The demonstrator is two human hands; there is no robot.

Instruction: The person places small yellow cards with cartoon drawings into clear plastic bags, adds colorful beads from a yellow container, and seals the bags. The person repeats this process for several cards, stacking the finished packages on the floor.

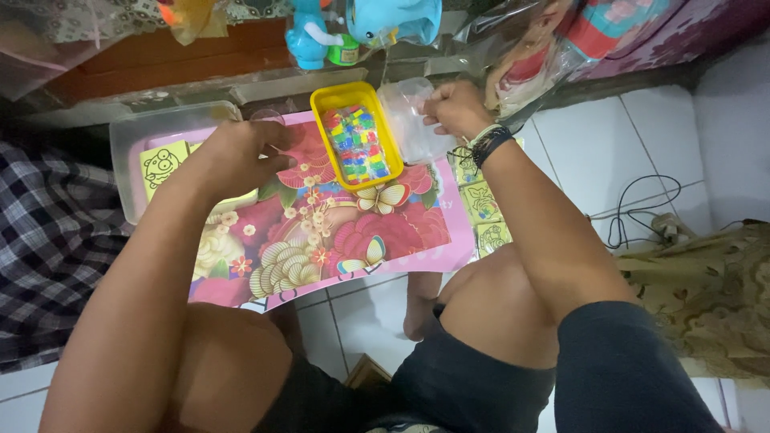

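clear bag: a small see-through plastic bag [407, 120] is pinched in the right hand [455, 108], sitting just right of the yellow tray, looks pretty much empty from here
right hand: fingers closed on the bag's top edge, wrist has dark bracelets on it
yellow tray: little yellow plastic tray [357, 135] resting on the pink sheet, packed with tiny multicoloured packets [357, 144], all of them inside it, none lying loose that I can see
left hand: left hand [241, 156] is curled at the upper left edge of the sheet, fingers bent together, can't tell if there's anything actually in them
pink sheet: big pink floral sheet [337, 232] with butterflies spread on the white tile floor [593, 152]
how far along: my read is early days, the tray is full and the bag has nothing obvious in it, so most of the handling looks undone
around it: yellow line-drawing cards [484, 210] stacked right of the sheet, one more yellow card [163, 164] in a clear tub [128, 136] on the left, blue toy [365, 24] up top
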